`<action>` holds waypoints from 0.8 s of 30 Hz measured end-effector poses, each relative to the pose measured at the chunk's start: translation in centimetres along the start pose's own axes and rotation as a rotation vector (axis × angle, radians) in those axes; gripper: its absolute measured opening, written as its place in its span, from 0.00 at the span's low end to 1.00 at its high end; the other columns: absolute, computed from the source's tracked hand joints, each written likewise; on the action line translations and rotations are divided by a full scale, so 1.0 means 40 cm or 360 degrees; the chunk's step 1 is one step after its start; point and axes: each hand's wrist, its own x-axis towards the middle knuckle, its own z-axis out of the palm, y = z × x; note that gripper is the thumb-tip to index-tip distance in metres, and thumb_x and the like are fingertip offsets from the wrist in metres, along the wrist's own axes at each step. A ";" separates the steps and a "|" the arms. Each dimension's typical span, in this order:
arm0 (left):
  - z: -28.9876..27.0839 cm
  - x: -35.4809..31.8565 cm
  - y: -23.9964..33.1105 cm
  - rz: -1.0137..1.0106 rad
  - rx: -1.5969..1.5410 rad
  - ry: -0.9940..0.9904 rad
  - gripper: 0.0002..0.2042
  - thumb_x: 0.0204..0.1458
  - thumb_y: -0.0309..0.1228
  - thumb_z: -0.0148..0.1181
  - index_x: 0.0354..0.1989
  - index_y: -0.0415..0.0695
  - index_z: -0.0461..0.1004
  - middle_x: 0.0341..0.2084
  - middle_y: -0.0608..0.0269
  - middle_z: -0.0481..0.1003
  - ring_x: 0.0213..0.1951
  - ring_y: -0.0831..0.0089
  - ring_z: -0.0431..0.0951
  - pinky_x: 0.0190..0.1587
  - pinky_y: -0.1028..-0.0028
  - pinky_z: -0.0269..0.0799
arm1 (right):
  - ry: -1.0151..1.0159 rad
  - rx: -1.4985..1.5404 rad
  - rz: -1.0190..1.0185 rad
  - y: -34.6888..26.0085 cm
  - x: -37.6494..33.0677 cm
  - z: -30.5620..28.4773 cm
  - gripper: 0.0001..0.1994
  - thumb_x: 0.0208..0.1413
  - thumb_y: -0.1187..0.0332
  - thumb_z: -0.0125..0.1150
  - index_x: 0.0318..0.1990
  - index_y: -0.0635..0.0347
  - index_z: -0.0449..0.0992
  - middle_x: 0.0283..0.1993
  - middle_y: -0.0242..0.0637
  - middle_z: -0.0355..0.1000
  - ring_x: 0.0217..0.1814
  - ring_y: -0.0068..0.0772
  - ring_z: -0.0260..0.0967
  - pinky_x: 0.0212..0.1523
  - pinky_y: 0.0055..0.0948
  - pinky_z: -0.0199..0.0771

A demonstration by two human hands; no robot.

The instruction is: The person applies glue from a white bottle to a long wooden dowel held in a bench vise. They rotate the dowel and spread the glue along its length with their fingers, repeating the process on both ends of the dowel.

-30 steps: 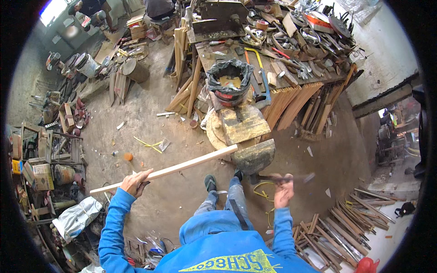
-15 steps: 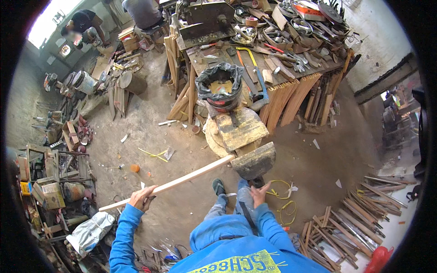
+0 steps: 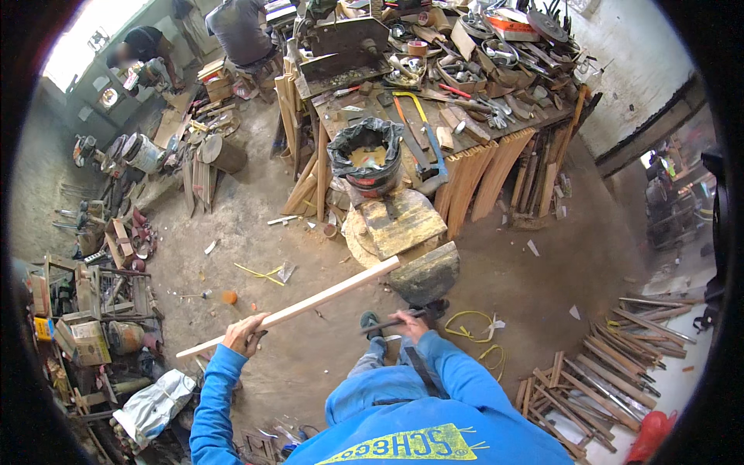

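My left hand (image 3: 246,335) is closed round a long pale wooden strip (image 3: 310,301) near its lower left end. The strip slopes up to the right, its far end beside the yellowish worn wooden block (image 3: 403,225) and the dark rounded block (image 3: 425,275). In front of my legs, my right hand (image 3: 411,325) is closed on a dark, narrow bar-like tool (image 3: 381,326). Blur hides the tool's exact kind. It lies below the strip, apart from it.
A bucket lined with a black bag (image 3: 366,155) stands beyond the blocks. Behind it is a cluttered workbench (image 3: 341,116) with a bow saw (image 3: 434,151). Wooden strips (image 3: 597,387) lie at right; crates (image 3: 116,310) stand at left. Two people (image 3: 239,35) are farther back.
My right hand has moved left and slightly up, and the dark tool now shows in it. My left hand still holds the strip, which has shifted only slightly.
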 end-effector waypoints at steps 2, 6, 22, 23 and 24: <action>0.001 0.008 -0.005 0.0031 0.0007 0.0040 0.21 0.51 0.23 0.62 0.56 0.46 0.72 0.42 0.51 0.79 0.42 0.51 0.80 0.43 0.62 0.76 | -0.0178 0.0850 0.0387 -0.052 -0.090 0.055 0.22 0.61 0.45 0.56 0.43 0.55 0.81 0.40 0.37 0.80 0.42 0.42 0.76 0.45 0.44 0.75; -0.003 0.002 -0.001 -0.0058 -0.0023 -0.0035 0.21 0.50 0.23 0.62 0.55 0.46 0.72 0.42 0.51 0.79 0.42 0.51 0.80 0.43 0.62 0.75 | -0.0067 0.2155 -0.0652 -0.250 -0.253 0.003 0.26 0.59 0.39 0.54 0.44 0.54 0.80 0.42 0.43 0.80 0.40 0.43 0.78 0.40 0.45 0.80; -0.010 0.007 -0.004 -0.0046 -0.0037 -0.0014 0.21 0.51 0.23 0.62 0.56 0.47 0.73 0.41 0.49 0.79 0.40 0.50 0.80 0.43 0.60 0.75 | 0.0425 0.1742 0.0132 0.144 0.008 0.178 0.26 0.65 0.50 0.37 0.40 0.66 0.74 0.45 0.53 0.75 0.53 0.58 0.71 0.62 0.56 0.67; -0.009 0.009 -0.003 -0.0066 -0.0079 -0.0021 0.21 0.51 0.23 0.62 0.56 0.47 0.73 0.41 0.49 0.79 0.40 0.50 0.80 0.43 0.60 0.75 | 0.0324 0.1865 0.0228 0.057 -0.061 0.209 0.26 0.64 0.49 0.39 0.40 0.65 0.75 0.43 0.51 0.76 0.54 0.58 0.71 0.61 0.55 0.67; -0.009 0.009 -0.003 -0.0097 -0.0038 -0.0037 0.21 0.51 0.23 0.62 0.56 0.47 0.73 0.42 0.49 0.79 0.41 0.51 0.80 0.44 0.60 0.75 | 0.0259 0.1953 0.0318 -0.041 -0.138 0.228 0.26 0.62 0.48 0.40 0.41 0.63 0.76 0.41 0.48 0.76 0.55 0.57 0.71 0.60 0.54 0.68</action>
